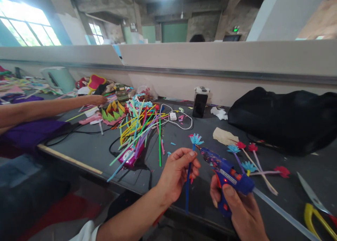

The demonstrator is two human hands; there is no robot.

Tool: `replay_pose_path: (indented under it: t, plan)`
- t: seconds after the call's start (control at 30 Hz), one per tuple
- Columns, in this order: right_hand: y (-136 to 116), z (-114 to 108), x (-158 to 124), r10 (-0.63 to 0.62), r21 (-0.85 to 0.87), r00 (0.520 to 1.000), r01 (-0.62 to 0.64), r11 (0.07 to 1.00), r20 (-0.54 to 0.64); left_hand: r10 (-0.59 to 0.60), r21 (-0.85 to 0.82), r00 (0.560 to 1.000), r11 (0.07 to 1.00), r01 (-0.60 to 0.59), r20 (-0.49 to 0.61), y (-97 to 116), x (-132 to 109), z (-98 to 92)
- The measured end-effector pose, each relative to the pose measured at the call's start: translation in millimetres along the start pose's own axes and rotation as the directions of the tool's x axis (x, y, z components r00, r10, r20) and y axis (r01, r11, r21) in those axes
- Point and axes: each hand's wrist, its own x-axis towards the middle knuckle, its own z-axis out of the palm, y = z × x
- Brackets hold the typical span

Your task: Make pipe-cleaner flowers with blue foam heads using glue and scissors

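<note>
Between thumb and fingers, my left hand [179,170] pinches the dark blue stem of a craft flower [196,139] with a light blue fringed head. My right hand [237,202] is wrapped round a blue hot glue gun [226,169] with an orange trigger and a small red light on. The gun's nozzle is right by the stem, just under the flower head; whether it touches I cannot tell. A long translucent glue stick [284,211] sticks out of the gun's back. Finished-looking flowers in red [283,171] and light blue [233,149] lie beyond my right hand.
Scissors with yellow handles [313,199] lie at the right edge. A black bag [284,118], a phone [200,105] and a white cable [184,128] are farther back. Colourful pipe cleaners [139,128] lie over a purple power strip [131,156]. Another person's arm [52,109] reaches in from the left.
</note>
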Motion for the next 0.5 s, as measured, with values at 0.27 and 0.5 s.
replay_pose_path:
  t: [0.27,0.5]
  plan:
    - [-0.6,-1.9,0.2,0.015,0.017,1.0,-0.015,1.0,0.009,0.001,0.006,1.0,1.0,0.0,-0.002,1.1,0.3,0.4]
    - [6.5,-3.8,2.1,-0.008,0.005,1.0,0.008,1.0,0.018,-0.003,0.01,1.0,1.0,0.003,-0.005,0.8,-0.2,-0.1]
